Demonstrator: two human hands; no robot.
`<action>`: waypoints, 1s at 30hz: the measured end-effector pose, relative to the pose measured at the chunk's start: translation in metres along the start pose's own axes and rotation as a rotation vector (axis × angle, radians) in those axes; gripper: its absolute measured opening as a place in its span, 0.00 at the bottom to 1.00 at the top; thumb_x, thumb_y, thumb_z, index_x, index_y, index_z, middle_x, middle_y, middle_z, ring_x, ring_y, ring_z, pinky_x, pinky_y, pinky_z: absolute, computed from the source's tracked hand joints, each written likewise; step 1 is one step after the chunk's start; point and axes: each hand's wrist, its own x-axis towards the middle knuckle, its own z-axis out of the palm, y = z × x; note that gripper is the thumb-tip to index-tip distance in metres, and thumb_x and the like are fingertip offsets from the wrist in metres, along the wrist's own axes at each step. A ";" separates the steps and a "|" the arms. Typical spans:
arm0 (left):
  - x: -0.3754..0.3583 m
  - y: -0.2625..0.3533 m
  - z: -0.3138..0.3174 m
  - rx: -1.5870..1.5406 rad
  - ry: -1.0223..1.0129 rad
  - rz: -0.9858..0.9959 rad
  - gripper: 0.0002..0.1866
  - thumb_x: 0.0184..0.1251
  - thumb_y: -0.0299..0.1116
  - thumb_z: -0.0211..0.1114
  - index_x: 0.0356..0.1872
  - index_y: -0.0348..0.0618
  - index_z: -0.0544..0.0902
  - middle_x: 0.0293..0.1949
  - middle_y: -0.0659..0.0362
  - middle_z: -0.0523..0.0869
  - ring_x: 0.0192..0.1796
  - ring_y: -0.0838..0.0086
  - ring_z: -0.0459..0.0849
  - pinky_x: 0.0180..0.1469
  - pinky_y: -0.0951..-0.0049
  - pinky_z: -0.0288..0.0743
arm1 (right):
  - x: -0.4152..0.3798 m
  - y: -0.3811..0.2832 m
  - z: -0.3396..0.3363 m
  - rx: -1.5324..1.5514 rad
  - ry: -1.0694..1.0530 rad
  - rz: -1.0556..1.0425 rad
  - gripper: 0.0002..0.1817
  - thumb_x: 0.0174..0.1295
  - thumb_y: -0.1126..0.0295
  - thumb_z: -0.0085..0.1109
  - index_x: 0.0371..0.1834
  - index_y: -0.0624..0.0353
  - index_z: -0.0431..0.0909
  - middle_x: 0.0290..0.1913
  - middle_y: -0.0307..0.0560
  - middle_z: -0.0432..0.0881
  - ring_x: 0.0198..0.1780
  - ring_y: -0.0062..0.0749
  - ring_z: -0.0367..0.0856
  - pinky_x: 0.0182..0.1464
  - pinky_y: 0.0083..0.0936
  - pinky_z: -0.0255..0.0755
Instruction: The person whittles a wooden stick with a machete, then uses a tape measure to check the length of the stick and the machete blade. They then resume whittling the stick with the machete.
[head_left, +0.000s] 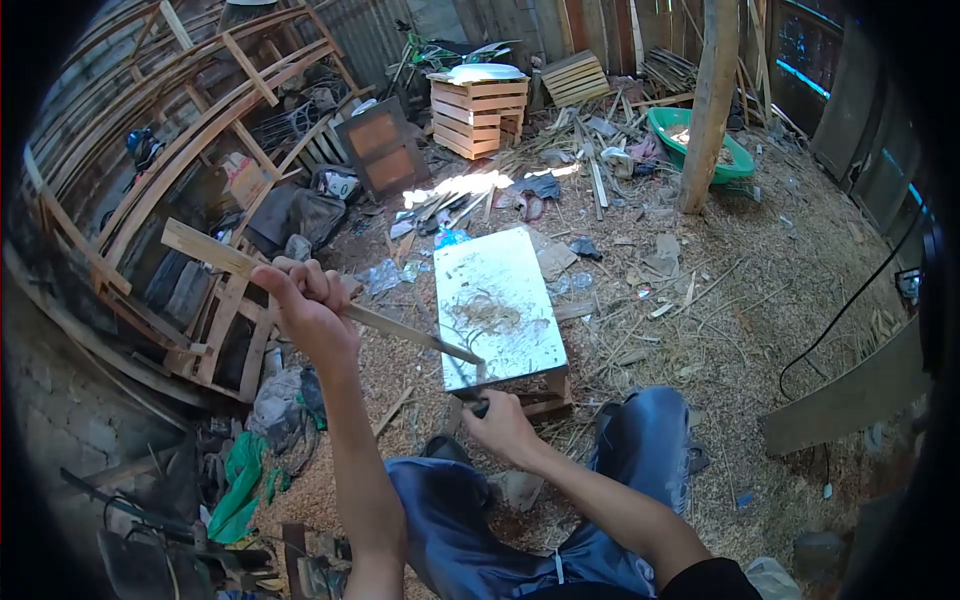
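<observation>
Gripped tight in the left hand point(308, 300), a long wooden slat point(300, 287) slants down to the near edge of the low metal-topped table point(500, 300). Just below that edge, the right hand point(498, 425) is closed around a dark knife handle point(478, 405), blade against the slat's tip.

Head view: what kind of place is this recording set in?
Most likely a rough woodworking shed. Sawdust and offcuts cover the dirt floor, wooden crates and curved timber frames stand along the walls, and the left hand holds a wooden slat over a small work block.
</observation>
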 end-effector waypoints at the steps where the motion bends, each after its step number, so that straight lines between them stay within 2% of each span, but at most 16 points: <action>1: 0.000 0.002 -0.001 0.010 0.022 0.003 0.27 0.67 0.61 0.46 0.21 0.50 0.55 0.15 0.70 0.48 0.15 0.84 0.43 0.16 0.78 0.38 | 0.012 0.028 0.009 0.012 0.030 0.083 0.21 0.55 0.61 0.59 0.33 0.76 0.77 0.31 0.69 0.81 0.38 0.59 0.82 0.41 0.42 0.76; 2: 0.001 0.003 -0.001 0.017 0.037 0.006 0.27 0.67 0.61 0.46 0.21 0.50 0.55 0.15 0.70 0.49 0.15 0.84 0.43 0.16 0.78 0.39 | 0.033 0.062 0.015 -0.056 -0.015 0.222 0.21 0.54 0.60 0.58 0.32 0.76 0.77 0.33 0.69 0.81 0.38 0.60 0.82 0.42 0.44 0.76; 3: 0.001 0.003 -0.006 -0.005 0.040 -0.004 0.27 0.67 0.61 0.45 0.21 0.50 0.56 0.15 0.70 0.49 0.15 0.84 0.43 0.16 0.78 0.39 | 0.039 0.079 0.019 -0.116 0.017 0.196 0.21 0.54 0.60 0.59 0.30 0.76 0.77 0.32 0.70 0.81 0.39 0.60 0.82 0.42 0.44 0.76; 5: 0.005 0.001 -0.018 -0.046 0.038 -0.021 0.26 0.68 0.60 0.45 0.22 0.49 0.57 0.15 0.70 0.49 0.15 0.84 0.44 0.16 0.78 0.40 | 0.044 0.082 0.018 -0.155 0.043 0.166 0.22 0.53 0.60 0.59 0.28 0.77 0.77 0.32 0.70 0.81 0.39 0.60 0.82 0.42 0.44 0.76; 8: 0.006 0.002 -0.015 0.005 0.100 0.057 0.25 0.69 0.59 0.44 0.23 0.49 0.57 0.16 0.69 0.51 0.16 0.84 0.44 0.16 0.78 0.41 | 0.032 0.070 0.010 -0.149 -0.015 0.183 0.22 0.52 0.60 0.60 0.26 0.77 0.77 0.32 0.71 0.80 0.40 0.60 0.81 0.42 0.44 0.76; 10: 0.007 -0.004 -0.024 0.023 0.137 0.055 0.24 0.72 0.58 0.41 0.27 0.48 0.62 0.19 0.69 0.54 0.18 0.84 0.49 0.19 0.80 0.46 | 0.030 0.066 0.005 -0.158 -0.056 0.214 0.23 0.51 0.60 0.61 0.26 0.78 0.77 0.31 0.72 0.80 0.40 0.61 0.81 0.42 0.44 0.76; 13: 0.007 -0.010 -0.036 -0.068 0.157 0.019 0.23 0.74 0.55 0.40 0.34 0.45 0.67 0.22 0.67 0.59 0.22 0.83 0.56 0.24 0.81 0.54 | 0.038 0.081 0.019 -0.171 0.010 0.112 0.21 0.53 0.62 0.58 0.18 0.76 0.75 0.20 0.62 0.80 0.24 0.46 0.83 0.31 0.38 0.77; 15: 0.008 -0.020 -0.047 -0.160 0.116 0.038 0.23 0.75 0.53 0.40 0.42 0.42 0.71 0.25 0.65 0.64 0.26 0.81 0.63 0.30 0.81 0.60 | 0.043 0.083 0.022 -0.139 -0.012 0.124 0.21 0.53 0.62 0.58 0.18 0.74 0.76 0.19 0.58 0.80 0.21 0.41 0.82 0.29 0.35 0.77; 18: 0.010 -0.030 -0.054 -0.065 0.135 -0.005 0.23 0.77 0.48 0.38 0.50 0.37 0.70 0.31 0.61 0.71 0.32 0.77 0.69 0.38 0.76 0.67 | 0.046 0.080 0.023 -0.111 -0.022 0.138 0.20 0.54 0.61 0.59 0.18 0.72 0.76 0.19 0.53 0.80 0.19 0.35 0.80 0.27 0.31 0.76; 19: 0.012 -0.029 -0.060 -0.026 0.062 -0.005 0.22 0.77 0.45 0.39 0.55 0.36 0.70 0.36 0.60 0.75 0.36 0.75 0.73 0.43 0.74 0.69 | 0.047 0.078 0.023 -0.103 -0.022 0.142 0.20 0.54 0.61 0.59 0.18 0.71 0.76 0.19 0.52 0.80 0.18 0.33 0.80 0.26 0.30 0.76; 20: 0.012 -0.031 -0.063 0.011 0.068 0.002 0.21 0.77 0.42 0.42 0.56 0.35 0.70 0.36 0.60 0.75 0.37 0.76 0.74 0.44 0.74 0.70 | 0.048 0.076 0.021 -0.080 -0.041 0.146 0.20 0.54 0.60 0.59 0.18 0.71 0.76 0.19 0.52 0.80 0.18 0.32 0.80 0.26 0.30 0.76; 22: 0.013 -0.030 -0.068 0.070 0.024 -0.009 0.18 0.77 0.39 0.44 0.58 0.37 0.70 0.39 0.60 0.75 0.39 0.77 0.75 0.47 0.75 0.73 | 0.042 0.064 0.012 -0.027 -0.077 0.163 0.20 0.54 0.60 0.60 0.19 0.70 0.75 0.18 0.51 0.80 0.19 0.31 0.80 0.25 0.29 0.76; 26: 0.013 -0.031 -0.066 0.188 0.044 0.023 0.17 0.74 0.34 0.49 0.58 0.37 0.71 0.37 0.61 0.76 0.37 0.79 0.77 0.45 0.76 0.77 | 0.035 0.054 0.004 -0.056 -0.100 0.160 0.20 0.54 0.59 0.61 0.24 0.70 0.75 0.22 0.53 0.81 0.23 0.34 0.82 0.29 0.31 0.76; 27: 0.014 -0.031 -0.066 0.187 0.043 0.027 0.16 0.73 0.34 0.51 0.57 0.37 0.71 0.36 0.62 0.76 0.36 0.80 0.77 0.44 0.77 0.77 | 0.035 0.055 0.004 -0.109 -0.077 0.152 0.20 0.54 0.59 0.61 0.27 0.70 0.74 0.24 0.54 0.81 0.26 0.35 0.82 0.31 0.31 0.76; 30: 0.012 -0.031 -0.065 0.208 0.081 0.048 0.13 0.70 0.32 0.56 0.52 0.38 0.74 0.33 0.64 0.77 0.34 0.82 0.77 0.39 0.79 0.77 | 0.041 0.068 0.013 -0.130 0.036 0.105 0.20 0.54 0.58 0.61 0.28 0.70 0.74 0.24 0.53 0.80 0.26 0.34 0.82 0.31 0.31 0.75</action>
